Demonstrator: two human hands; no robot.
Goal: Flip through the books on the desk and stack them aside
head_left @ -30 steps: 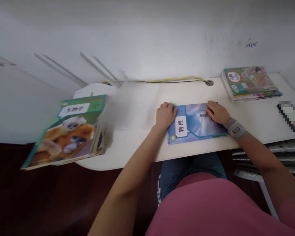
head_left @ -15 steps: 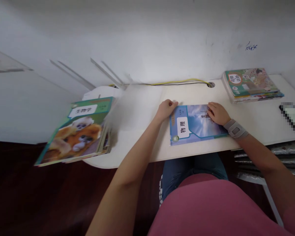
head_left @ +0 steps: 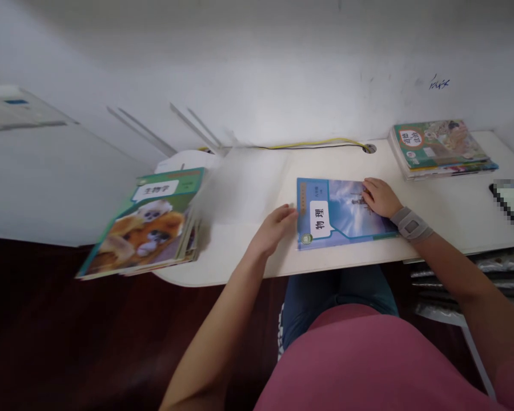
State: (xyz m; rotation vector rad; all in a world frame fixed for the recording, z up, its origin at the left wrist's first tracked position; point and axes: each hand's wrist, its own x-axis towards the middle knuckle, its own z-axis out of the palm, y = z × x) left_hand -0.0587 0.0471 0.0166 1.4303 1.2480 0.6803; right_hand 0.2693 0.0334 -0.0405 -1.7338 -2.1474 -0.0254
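A blue book (head_left: 346,214) lies flat on the white bench (head_left: 235,245), right of centre by its near edge. The right hand (head_left: 382,198), above a grey wristband (head_left: 410,224), rests on the cover, its fingers (head_left: 370,184) laid out over it. The left hand (head_left: 274,228) is at the book's left edge, fingers close together; whether they pinch it, I cannot tell. One book stack (head_left: 132,240) sits left, another pile (head_left: 441,142) far right
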